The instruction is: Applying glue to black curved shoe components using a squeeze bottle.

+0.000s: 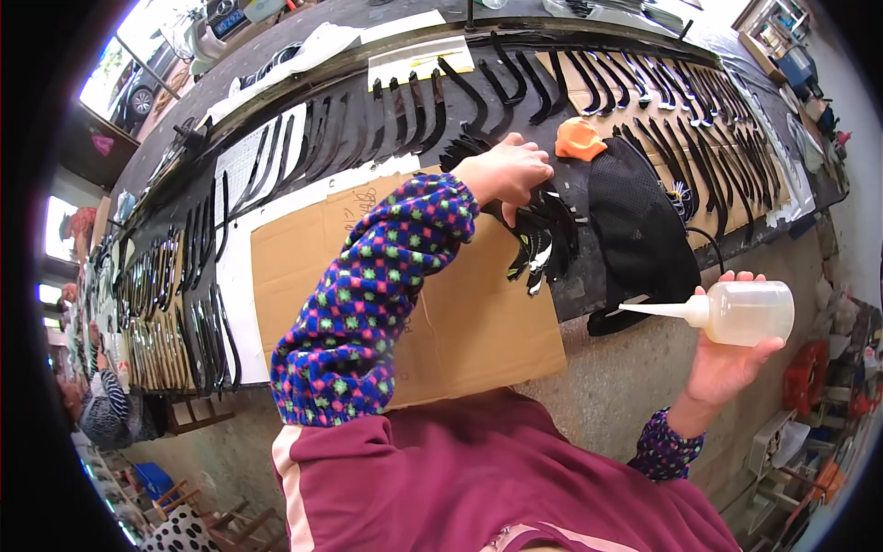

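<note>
My left hand (pixel 511 177) lies across a heap of black curved strips (pixel 550 225), its fingers bent over them and its thumb pointing down. Some strips in the heap have white or yellow-green marks. The palm side of this hand is hidden. Off the table's front edge, at the right, my right hand (pixel 722 368) is closed around a clear squeeze bottle (pixel 752 313) of pale liquid. The bottle lies sideways, its long thin nozzle pointing left. Under the heap and my left arm is a brown cardboard sheet (pixel 487 340).
A black mesh bag (pixel 635 216) lies right of the heap, with an orange crumpled piece (pixel 579 139) at its top. Rows of black curved strips (pixel 717 166) cover cardboard at the right; more strips (pixel 152 285) lie at the left. Another person (pixel 110 405) sits at the far left.
</note>
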Demonstrator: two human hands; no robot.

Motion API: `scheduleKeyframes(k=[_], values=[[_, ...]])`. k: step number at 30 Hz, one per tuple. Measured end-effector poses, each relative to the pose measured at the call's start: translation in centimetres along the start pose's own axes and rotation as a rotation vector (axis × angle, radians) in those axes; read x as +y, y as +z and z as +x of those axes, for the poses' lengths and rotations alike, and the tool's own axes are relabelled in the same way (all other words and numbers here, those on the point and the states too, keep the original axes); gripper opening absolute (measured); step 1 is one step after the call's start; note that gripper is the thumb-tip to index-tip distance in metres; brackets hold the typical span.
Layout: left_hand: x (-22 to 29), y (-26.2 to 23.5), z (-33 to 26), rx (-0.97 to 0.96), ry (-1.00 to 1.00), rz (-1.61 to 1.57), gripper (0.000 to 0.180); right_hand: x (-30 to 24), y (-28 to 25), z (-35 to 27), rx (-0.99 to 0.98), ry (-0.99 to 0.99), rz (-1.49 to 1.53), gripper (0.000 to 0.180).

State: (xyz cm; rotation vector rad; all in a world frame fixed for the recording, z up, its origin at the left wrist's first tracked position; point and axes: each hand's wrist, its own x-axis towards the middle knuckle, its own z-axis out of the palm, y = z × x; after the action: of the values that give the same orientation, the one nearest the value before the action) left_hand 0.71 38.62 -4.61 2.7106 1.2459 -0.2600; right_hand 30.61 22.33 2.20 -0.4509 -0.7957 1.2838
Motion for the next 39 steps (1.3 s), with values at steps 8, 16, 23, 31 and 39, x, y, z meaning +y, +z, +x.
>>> scheduleKeyframes(k=[8,16,23,31,39], values=[[-0.3,-0.3,-0.7,0.064,0.2,-0.082,0.047,-0.4,-0.7,-0.6,0.06,-0.018,-0.012,0.072],[1.6,-2.5,-2.2,-0.106,0.097,-0.274,0.043,0.0,-0.9,-0.1,0.054,0.008,0.005,0.072],[6.8,-1.1,0.5,-0.331,0.287,-0.281,0.036,-0.3,-1.4,0.0,0.044,0.001,0.063,0.072],[10.8,4.0,-3.0,0.312,0.372,-0.243,0.023,-0.2,-1.8,0.1,0.048,0.009,0.06,0.074],[13.9,4.9,-5.8,0.923,-0.242,-0.477,0.038,0.0,-1.6,1.3,-0.008,0.016,-0.054,0.074]])
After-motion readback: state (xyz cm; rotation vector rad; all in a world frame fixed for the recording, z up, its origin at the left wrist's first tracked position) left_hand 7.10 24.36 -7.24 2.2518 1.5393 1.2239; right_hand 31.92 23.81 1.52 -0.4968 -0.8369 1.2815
